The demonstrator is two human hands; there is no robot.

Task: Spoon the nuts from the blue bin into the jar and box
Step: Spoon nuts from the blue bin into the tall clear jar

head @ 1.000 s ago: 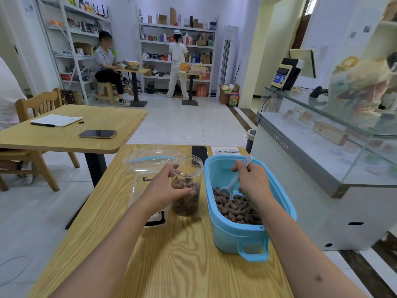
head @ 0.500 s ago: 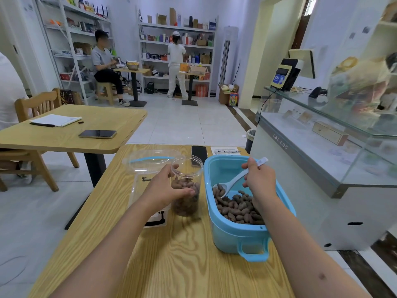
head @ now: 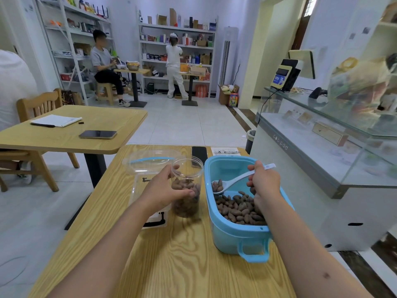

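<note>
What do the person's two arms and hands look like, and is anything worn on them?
Both forearms are bare, with no sleeve, glove, watch or ring visible. The left hand and right hand have short fingers' nails. The right forearm bears one small dark mark.

Small shop. Stocked shelves [head: 177, 43] of boxed goods line the back wall, upper centre and upper left. Glass display counter [head: 326, 134] at right, with a payment terminal [head: 284, 75] and barcode scanner [head: 315, 92] on top. Wooden tables [head: 71, 134] and a chair [head: 40, 106] at left; tiled floor.
</note>
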